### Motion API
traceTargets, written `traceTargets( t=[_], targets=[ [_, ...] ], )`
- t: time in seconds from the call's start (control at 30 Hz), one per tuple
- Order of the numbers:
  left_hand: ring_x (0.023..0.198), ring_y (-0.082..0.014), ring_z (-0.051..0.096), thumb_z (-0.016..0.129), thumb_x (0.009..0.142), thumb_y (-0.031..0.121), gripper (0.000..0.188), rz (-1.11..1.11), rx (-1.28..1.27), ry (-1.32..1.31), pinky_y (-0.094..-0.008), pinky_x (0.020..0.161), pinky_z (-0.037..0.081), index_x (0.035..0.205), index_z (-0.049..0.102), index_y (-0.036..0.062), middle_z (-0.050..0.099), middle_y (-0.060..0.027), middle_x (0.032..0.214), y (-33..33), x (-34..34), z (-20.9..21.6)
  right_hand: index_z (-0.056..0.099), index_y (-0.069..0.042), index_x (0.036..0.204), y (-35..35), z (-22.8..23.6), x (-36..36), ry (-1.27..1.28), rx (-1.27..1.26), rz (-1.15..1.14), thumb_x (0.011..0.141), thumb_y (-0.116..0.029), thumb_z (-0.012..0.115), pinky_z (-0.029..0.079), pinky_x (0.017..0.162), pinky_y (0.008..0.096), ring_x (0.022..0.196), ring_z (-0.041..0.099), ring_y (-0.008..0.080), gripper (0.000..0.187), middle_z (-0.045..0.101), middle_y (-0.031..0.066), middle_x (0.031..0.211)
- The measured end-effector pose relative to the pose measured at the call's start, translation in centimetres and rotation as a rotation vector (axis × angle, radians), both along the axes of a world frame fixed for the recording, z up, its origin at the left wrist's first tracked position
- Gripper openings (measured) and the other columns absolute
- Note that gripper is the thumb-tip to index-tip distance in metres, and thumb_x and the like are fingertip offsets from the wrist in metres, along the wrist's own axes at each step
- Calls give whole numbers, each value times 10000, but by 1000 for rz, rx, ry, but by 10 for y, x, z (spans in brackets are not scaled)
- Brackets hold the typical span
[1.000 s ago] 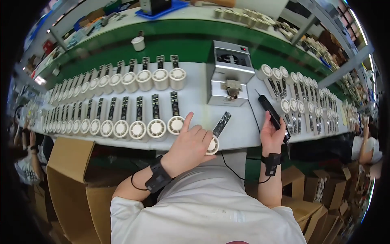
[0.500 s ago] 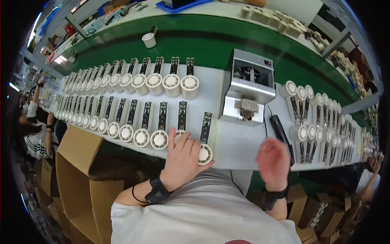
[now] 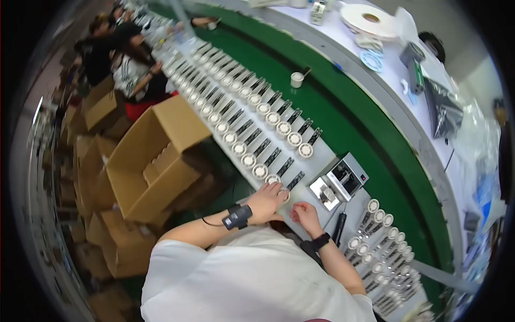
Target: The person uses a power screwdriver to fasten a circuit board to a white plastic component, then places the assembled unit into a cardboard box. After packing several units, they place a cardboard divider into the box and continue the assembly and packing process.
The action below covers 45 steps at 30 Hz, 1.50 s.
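Observation:
At the near end of the front row, my left hand (image 3: 266,202) bends its fingers and thumb round a white round-headed device (image 3: 287,197). Most of that head is hidden under the fingers; its dark circuit-board strip (image 3: 296,181) sticks out beyond them. Its neighbour, another round-headed device (image 3: 272,179), lies close to my fingertips. Just right of the held one, my right hand (image 3: 306,216) hovers with loosely bent, parted fingers and nothing visible in them. A black pen-shaped electric screwdriver (image 3: 339,228) lies on the white table beyond my right wrist.
A silver box-shaped machine (image 3: 343,180) stands right of the rows. Two rows of similar devices (image 3: 249,99) stretch away up-left; more devices (image 3: 378,241) lie at lower right. Behind runs a green belt (image 3: 343,102) with one device (image 3: 296,80). Open cardboard boxes (image 3: 155,161) and people are at left.
The view has swung left, bringing the boxes and people in. My right hand has moved left, from beside the screwdriver to near my left hand, which stays at the row's end.

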<state>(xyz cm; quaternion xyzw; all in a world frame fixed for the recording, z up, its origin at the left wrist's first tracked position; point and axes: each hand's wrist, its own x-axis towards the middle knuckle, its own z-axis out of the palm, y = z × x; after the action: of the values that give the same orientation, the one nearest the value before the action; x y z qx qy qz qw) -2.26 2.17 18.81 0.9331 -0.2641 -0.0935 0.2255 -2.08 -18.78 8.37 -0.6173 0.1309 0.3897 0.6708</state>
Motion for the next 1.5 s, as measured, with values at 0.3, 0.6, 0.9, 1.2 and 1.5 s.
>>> traceTargets(
  t=[0.3,0.6,0.9,1.2,1.5],
  targets=[
    [960,-212,626,658,866,239,368,561,-674,605,-330,837,500,1130,583,-7,651,-143,1033,83,-48,48,558,25,1114,-5,25,-5,-253,-472,260,831,-195,640,525,649,318,758,649,206,368,653,134,912],
    [960,-169,614,574,926,174,267,623,-1074,674,-300,851,491,1121,581,-9,645,-102,1041,252,-65,22,353,1,1364,128,26,-24,-924,-1074,288,739,-306,734,280,1064,491,1269,319,476,793,308,346,1375],
    [964,-191,594,496,951,153,236,1028,-1706,967,-321,879,480,1131,543,8,619,-103,1042,431,-114,1,309,-37,1409,177,-1,17,-570,-1511,175,678,-430,749,245,1092,491,1300,249,514,939,269,380,1382],
    [969,-217,594,491,953,152,247,971,-1869,1173,-352,895,480,1148,544,9,618,-115,1048,438,-123,-2,394,-31,1354,161,-25,28,-583,-1471,329,670,-464,744,293,1072,491,1264,322,510,882,372,352,1343],
    [975,-236,591,498,944,162,262,1194,-1995,1131,-374,908,475,1134,561,-6,616,-129,1070,422,-124,16,448,-27,1300,183,-27,8,-757,-1472,83,762,-404,717,314,1045,491,1267,349,458,710,372,325,1354]
  ],
)
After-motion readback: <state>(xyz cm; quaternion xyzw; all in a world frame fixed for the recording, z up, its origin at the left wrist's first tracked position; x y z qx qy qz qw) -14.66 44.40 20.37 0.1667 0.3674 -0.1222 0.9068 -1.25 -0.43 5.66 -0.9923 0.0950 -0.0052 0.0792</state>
